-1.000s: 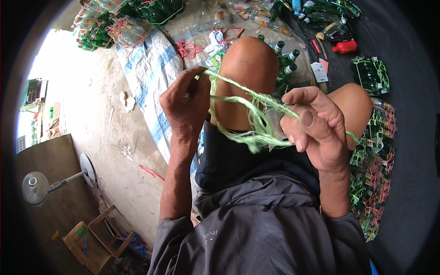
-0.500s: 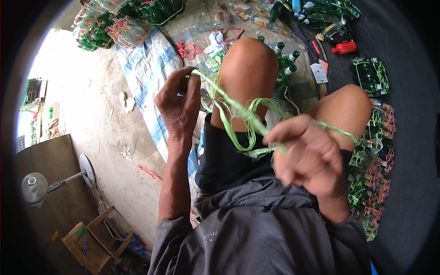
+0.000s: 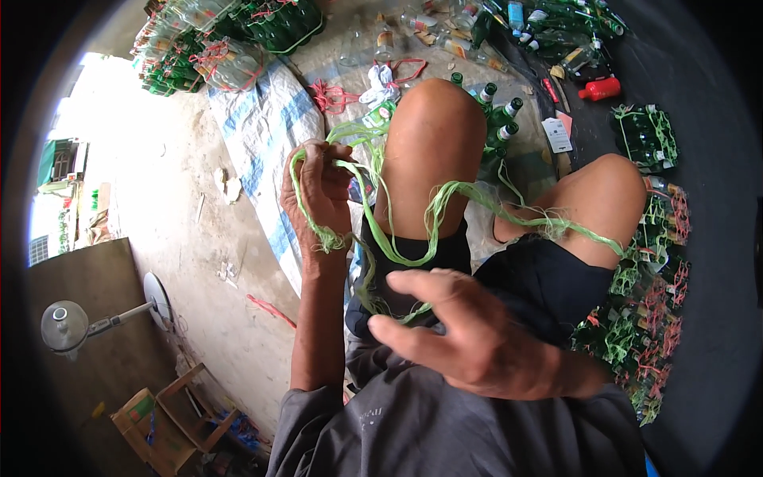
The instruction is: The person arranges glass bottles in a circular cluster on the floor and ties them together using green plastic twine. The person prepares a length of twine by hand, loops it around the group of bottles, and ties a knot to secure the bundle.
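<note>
My left hand [image 3: 314, 199] is closed on light green plastic twine [image 3: 409, 261], with a frayed end hanging over the wrist. Loose loops of it droop in front of my raised knee [image 3: 439, 119] and run across to the other knee [image 3: 608, 187]. Below the loops, in front of my shirt [image 3: 445, 429], my right hand [image 3: 485, 342] is slightly blurred. Its thumb and forefinger stretch leftward, apart, with nothing between them. Several upright green bottles [image 3: 502, 127] stand just beyond the raised knee, partly hidden by it.
Twine-tied bottle bundles [image 3: 656, 294] line the right side, and more bundles [image 3: 230, 60] are stacked far left. Loose bottles [image 3: 556, 36] lie at the back near a red bottle [image 3: 600, 88]. A blue-striped sheet [image 3: 266, 119] covers floor at left; a fan [image 3: 157, 302] and wooden frame [image 3: 195, 409] are lower left.
My right hand has let go of the stretched twine and moved down and left, its fingers spreading. The strand has gone slack, and its end now hangs over my left wrist.
</note>
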